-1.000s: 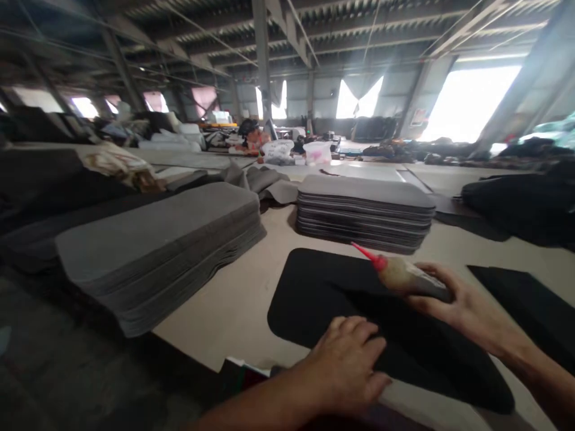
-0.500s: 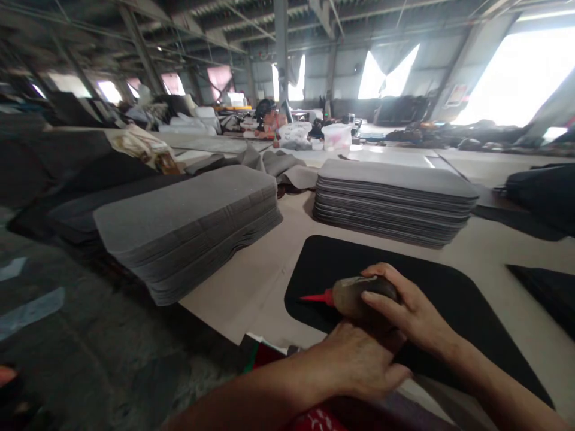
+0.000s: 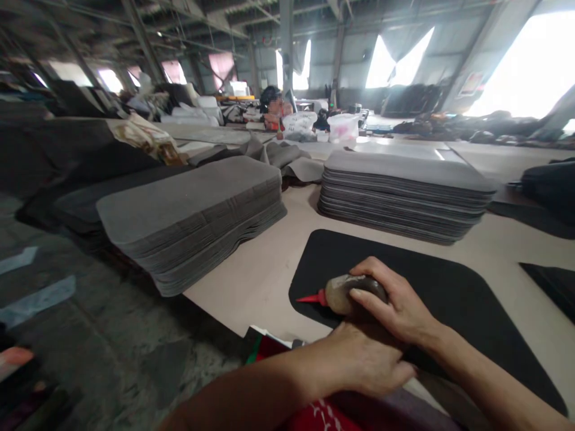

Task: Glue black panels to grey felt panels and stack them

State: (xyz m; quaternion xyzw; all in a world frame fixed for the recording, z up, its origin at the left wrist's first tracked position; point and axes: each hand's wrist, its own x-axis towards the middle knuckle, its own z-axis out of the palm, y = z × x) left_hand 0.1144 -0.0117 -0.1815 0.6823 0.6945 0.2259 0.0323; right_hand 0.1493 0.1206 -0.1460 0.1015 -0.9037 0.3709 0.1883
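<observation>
My right hand [image 3: 389, 299] is wrapped around a squeeze bottle [image 3: 339, 293], brownish and translucent, held tilted on its side. Its pointed red nozzle [image 3: 309, 298] faces left, with the tip at or just above the near left corner of a black rounded sheet [image 3: 431, 281] on the table. Close below the bottle, my left hand [image 3: 363, 359] reaches across from the left, back of the hand up and thumb out to the right. Its other fingers are mostly hidden beneath my right hand, so I cannot tell whether they grip anything.
Two tall stacks of grey rounded sheets stand on the table, a left stack [image 3: 193, 221] and a right stack [image 3: 404, 194]. Crumpled grey material [image 3: 291, 158] lies between them. Farther back are plastic bags [image 3: 344, 127] and a person [image 3: 274, 108]. A dark piece [image 3: 550, 290] lies at right.
The view has shifted slightly. My right hand and the bottle have moved a little left over the black sheet, bringing the nozzle tip nearer its left edge. The grip looks the same.
</observation>
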